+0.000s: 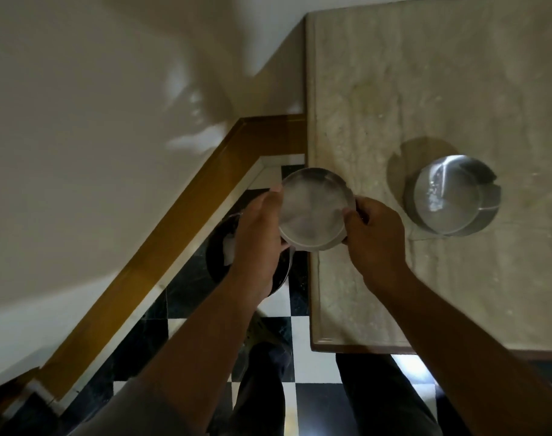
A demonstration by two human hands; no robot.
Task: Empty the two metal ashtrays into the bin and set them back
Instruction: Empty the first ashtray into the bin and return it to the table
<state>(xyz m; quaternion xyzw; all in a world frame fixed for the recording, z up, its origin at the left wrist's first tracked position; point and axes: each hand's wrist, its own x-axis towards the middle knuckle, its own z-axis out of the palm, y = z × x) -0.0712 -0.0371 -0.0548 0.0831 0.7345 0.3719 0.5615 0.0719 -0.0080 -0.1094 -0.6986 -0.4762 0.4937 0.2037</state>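
I hold a round metal ashtray (312, 207) between both hands at the left edge of the marble table (441, 89), partly over the gap beside it. My left hand (259, 234) grips its left rim and my right hand (373, 234) grips its right rim. Its inside looks pale and blurred. Below my left hand, on the floor, stands a dark round bin (219, 253) with something white inside, mostly hidden by my wrist. A second metal ashtray (450, 195) with notches in its rim sits upright on the table to the right.
A cream wall with a yellow-brown skirting board (161, 247) runs diagonally on the left. The floor (315, 369) is black-and-white checkered tile. My dark-trousered legs stand below, close to the table's front edge (362, 349).
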